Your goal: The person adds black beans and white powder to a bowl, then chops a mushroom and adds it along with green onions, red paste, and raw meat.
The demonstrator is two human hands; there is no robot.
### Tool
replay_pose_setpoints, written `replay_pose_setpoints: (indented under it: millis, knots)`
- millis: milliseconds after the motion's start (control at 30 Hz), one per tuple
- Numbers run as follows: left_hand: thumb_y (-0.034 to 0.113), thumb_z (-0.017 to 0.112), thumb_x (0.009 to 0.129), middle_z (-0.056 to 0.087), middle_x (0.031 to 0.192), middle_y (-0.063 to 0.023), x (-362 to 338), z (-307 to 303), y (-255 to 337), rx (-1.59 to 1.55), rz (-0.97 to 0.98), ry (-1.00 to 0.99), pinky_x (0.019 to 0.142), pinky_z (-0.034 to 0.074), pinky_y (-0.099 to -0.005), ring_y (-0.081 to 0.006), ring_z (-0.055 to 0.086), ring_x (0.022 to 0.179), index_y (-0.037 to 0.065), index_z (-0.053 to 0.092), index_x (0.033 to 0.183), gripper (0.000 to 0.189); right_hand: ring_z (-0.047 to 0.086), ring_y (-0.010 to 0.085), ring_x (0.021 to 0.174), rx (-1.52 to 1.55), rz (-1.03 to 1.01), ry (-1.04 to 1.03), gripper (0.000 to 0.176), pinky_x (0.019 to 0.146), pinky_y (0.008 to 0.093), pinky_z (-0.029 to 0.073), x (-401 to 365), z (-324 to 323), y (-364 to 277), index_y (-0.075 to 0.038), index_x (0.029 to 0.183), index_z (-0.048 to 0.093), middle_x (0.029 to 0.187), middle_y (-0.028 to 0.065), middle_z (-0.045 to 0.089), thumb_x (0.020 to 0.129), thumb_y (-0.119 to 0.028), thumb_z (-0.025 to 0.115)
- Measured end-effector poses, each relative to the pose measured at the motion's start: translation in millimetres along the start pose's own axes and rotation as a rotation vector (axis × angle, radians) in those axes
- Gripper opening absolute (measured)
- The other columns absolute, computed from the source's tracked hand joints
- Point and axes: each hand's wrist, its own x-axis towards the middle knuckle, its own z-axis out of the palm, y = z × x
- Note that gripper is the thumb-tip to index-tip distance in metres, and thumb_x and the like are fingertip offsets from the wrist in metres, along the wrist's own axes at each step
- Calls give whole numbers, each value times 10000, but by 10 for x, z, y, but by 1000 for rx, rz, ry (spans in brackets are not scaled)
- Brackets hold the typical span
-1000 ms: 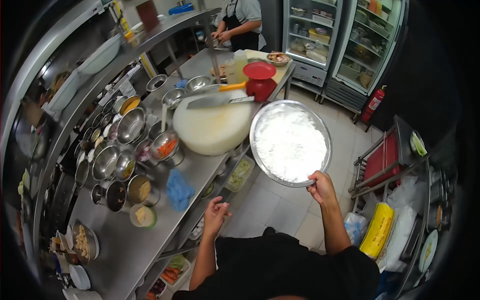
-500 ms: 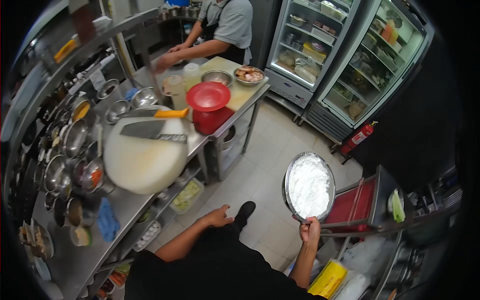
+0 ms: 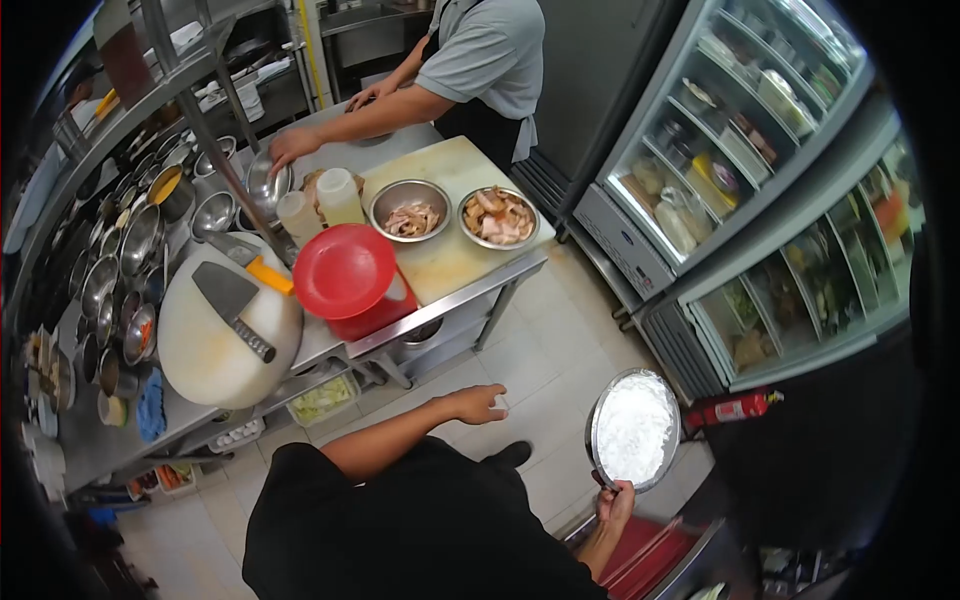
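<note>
My right hand [image 3: 615,503] grips the near rim of a metal bowl [image 3: 592,455], its thumb over the edge. Inside the bowl lies a heap of white powder [image 3: 635,428], and the bowl is held out over the floor to my right. My left hand [image 3: 478,404] hangs in the air in front of my body, fingers stretched out, with nothing seen in it. The nearest things ahead of it are the metal worktable's edge and a red plastic container with a red dish on top [image 3: 347,275].
A co-worker [image 3: 485,60] reaches toward a metal bowl [image 3: 266,185] across the worktable. Two bowls of meat [image 3: 498,218] stand on a cutting board. A cleaver [image 3: 228,297] lies on a round white block. Glass-door fridges [image 3: 650,262] and a fire extinguisher [image 3: 735,408] line the right side.
My body has moved forward and the view has turned, bringing the fridges and meat bowls nearer. The bowl of white powder travels along in my right hand. The co-worker's hand has moved to a metal bowl.
</note>
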Motion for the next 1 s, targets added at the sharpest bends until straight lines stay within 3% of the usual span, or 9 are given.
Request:
replay_pose_setpoints:
  millis: [133, 233, 400, 467, 633, 833, 867, 1000]
  knots:
    - [418, 602, 849, 583, 1151, -261, 589, 50, -102, -3, -96, 95, 935, 441, -406, -381, 559, 1090, -28, 378, 1330, 694, 438, 102, 466, -100, 20, -130, 108, 353, 194, 315, 1021, 414, -511, -37, 830, 517, 673, 26, 520, 723, -26, 521]
    - [424, 614, 841, 583, 1150, -260, 969, 33, 75, -37, -281, 225, 920, 453, -393, -364, 578, 1063, -31, 373, 1335, 714, 450, 108, 472, -118, 78, -132, 94, 356, 196, 317, 1719, 861, -906, -30, 821, 520, 680, 37, 531, 727, -28, 524]
    - [396, 624, 853, 587, 1149, -238, 1558, -26, 516, -271, -319, 277, 905, 460, -377, -336, 582, 1060, -11, 301, 1384, 742, 448, 99, 464, -314, 172, -315, 130, 341, 186, 322, 2728, 1813, -1497, -52, 859, 523, 693, 29, 554, 732, -34, 501]
    - [393, 632, 855, 593, 1131, -227, 1803, -36, 636, -322, -299, 445, 890, 466, -379, -331, 595, 1020, 0, 290, 1390, 746, 453, 103, 479, -336, 191, -380, 138, 360, 199, 320, 3054, 2230, -1645, -55, 860, 524, 697, 24, 547, 725, -25, 515]
    - [389, 619, 884, 541, 1160, -177, 2299, -507, 1113, -560, -138, 481, 799, 492, -304, -193, 611, 920, 15, 279, 1415, 733, 461, 106, 504, -448, 249, -494, 166, 369, 200, 324, 3764, 3358, -1794, -43, 881, 516, 708, 27, 533, 719, -13, 531]
    - [334, 513, 960, 541, 1151, -97, 3203, -1406, 1320, -785, -8, 537, 779, 476, -276, -148, 562, 907, 33, 284, 1425, 599, 462, 102, 508, -542, 323, -588, 173, 369, 194, 323, 4543, 4410, -1703, -56, 901, 519, 720, 20, 541, 732, -23, 530]
    - [324, 503, 965, 524, 1169, -96, 3313, -1591, 1402, -804, 100, 649, 763, 475, -266, -142, 554, 917, 44, 264, 1439, 600, 463, 99, 509, -529, 339, -612, 173, 369, 194, 323, 4626, 4570, -1674, -59, 905, 522, 715, 15, 541, 735, -26, 530]
    - [335, 646, 869, 360, 1402, -177, 3689, -2538, 1584, -583, 97, 1095, 811, 478, -300, -223, 529, 1112, 11, 208, 1448, 796, 443, 116, 481, -679, 400, -630, 129, 374, 218, 313, 5087, 5164, -1611, -15, 860, 517, 689, 51, 531, 738, -35, 553]
